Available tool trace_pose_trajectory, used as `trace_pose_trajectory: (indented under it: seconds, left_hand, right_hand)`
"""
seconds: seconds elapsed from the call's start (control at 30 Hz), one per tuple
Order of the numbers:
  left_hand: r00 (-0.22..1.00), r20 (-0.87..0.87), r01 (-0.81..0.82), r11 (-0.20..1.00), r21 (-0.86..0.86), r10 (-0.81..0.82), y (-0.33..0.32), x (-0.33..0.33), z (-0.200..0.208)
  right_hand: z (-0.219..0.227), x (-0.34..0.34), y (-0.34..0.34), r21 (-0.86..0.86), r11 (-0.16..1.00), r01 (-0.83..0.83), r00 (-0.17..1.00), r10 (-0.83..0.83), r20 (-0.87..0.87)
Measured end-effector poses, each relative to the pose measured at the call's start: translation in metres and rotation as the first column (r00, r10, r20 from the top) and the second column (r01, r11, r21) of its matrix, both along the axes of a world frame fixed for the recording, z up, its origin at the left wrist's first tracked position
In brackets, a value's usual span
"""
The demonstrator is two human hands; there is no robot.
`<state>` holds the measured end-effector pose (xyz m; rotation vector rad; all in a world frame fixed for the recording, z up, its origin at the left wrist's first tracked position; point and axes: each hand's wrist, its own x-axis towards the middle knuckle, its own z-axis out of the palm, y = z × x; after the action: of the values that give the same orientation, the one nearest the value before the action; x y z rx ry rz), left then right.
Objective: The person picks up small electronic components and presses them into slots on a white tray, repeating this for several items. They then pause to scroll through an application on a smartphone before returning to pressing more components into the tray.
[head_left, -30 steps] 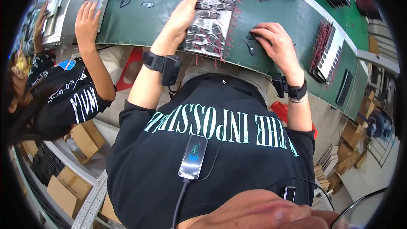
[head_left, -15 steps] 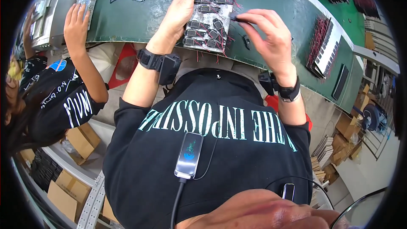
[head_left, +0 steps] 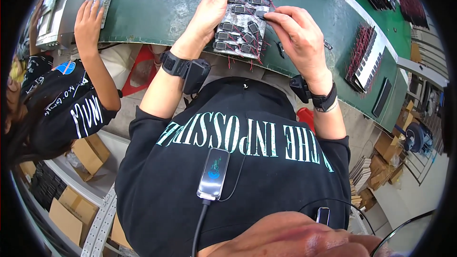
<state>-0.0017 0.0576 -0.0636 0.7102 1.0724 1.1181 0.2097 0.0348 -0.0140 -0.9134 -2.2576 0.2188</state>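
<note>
The green table (head_left: 147, 21) runs out of view at the top, as does the grey board (head_left: 238, 18) of black wired parts (head_left: 243, 10) at the table's near edge. The left hand (head_left: 211, 13) clasps the board's left side, most fingers hidden; the right hand (head_left: 301, 33) pinches a small black piece (head_left: 261, 14) by the board's right edge, contact unclear.

Parts (head_left: 244, 9) on brd (head_left: 238, 18), stack (head_left: 365, 59) R, equip (head_left: 71, 7) L.
</note>
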Motion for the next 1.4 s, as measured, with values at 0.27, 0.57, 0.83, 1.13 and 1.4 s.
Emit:
trace_pose_trajectory:
  seconds: [0.27,0.57,0.83,1.13,1.4]
  left_hand:
    - [0.995,0.081,0.054,0.996,0.07,-0.059,-0.003,0.001,0.002]
    - [0.998,0.059,-0.015,0.994,0.106,0.009,-0.001,0.005,-0.005]
    - [0.999,0.033,0.016,0.999,-0.051,-0.014,0.0,0.005,0.011]
    - [0.999,0.03,0.033,0.999,-0.034,-0.032,0.006,0.007,0.008]
    - [1.0,0.008,0.03,0.999,-0.016,-0.029,0.002,0.007,0.009]
  right_hand:
    - [-0.005,0.006,0.0,0.0,0.999,-0.038,0.999,0.038,0.035]
    - [-0.021,0.018,0.017,0.269,0.939,-0.216,0.968,0.17,0.186]
    - [-0.024,0.019,0.02,0.304,0.922,-0.238,0.962,0.182,0.202]
    - [-0.013,0.02,0.022,0.128,0.976,-0.177,0.984,0.171,0.055]
    - [-0.011,0.016,0.013,-0.815,0.567,-0.12,0.937,-0.207,-0.281]
